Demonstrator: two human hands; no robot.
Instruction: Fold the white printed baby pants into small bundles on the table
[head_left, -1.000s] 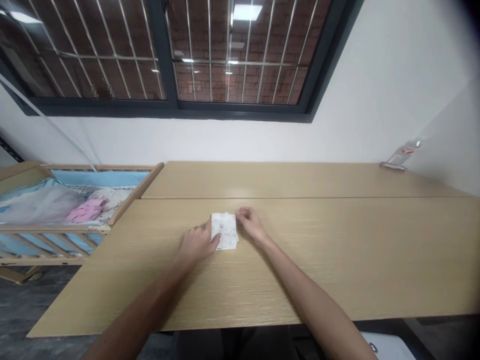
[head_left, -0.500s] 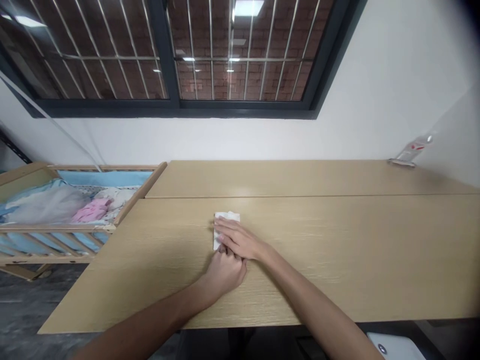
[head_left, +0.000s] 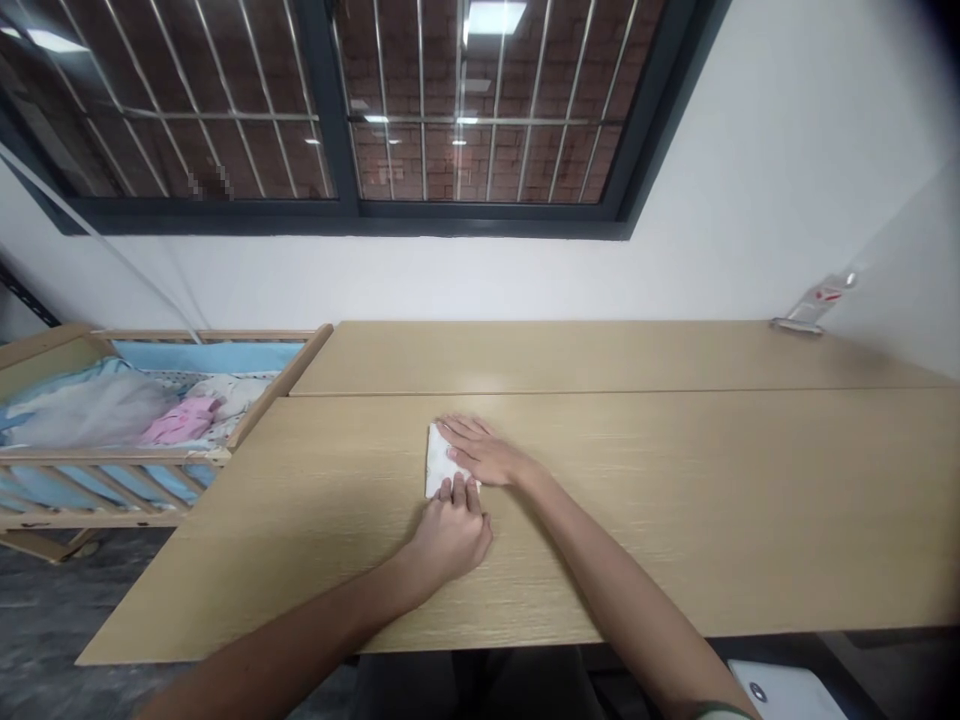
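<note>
A small white rectangle, seemingly a folded tissue [head_left: 437, 463], lies flat on the light wooden desk [head_left: 315, 520]. My right hand [head_left: 484, 455] rests palm down over its upper right part, fingers stretched out and pointing left. The fingertips of my left hand [head_left: 450, 530] press on the tissue's lower edge, with that hand's fingers slightly bent and its thumb side hidden. Part of the tissue is covered by both hands.
A wooden crib [head_left: 112, 455] with blue padding and bedding adjoins the desk's left side. A clear plastic packet [head_left: 814, 305] leans at the far right corner. A barred window [head_left: 480, 120] is above; a white device [head_left: 787, 690] sits below the front edge.
My right hand has slid up and slightly right on the tissue, away from my left hand. My left fingers have uncurled from a fist onto the tissue's lower edge.
</note>
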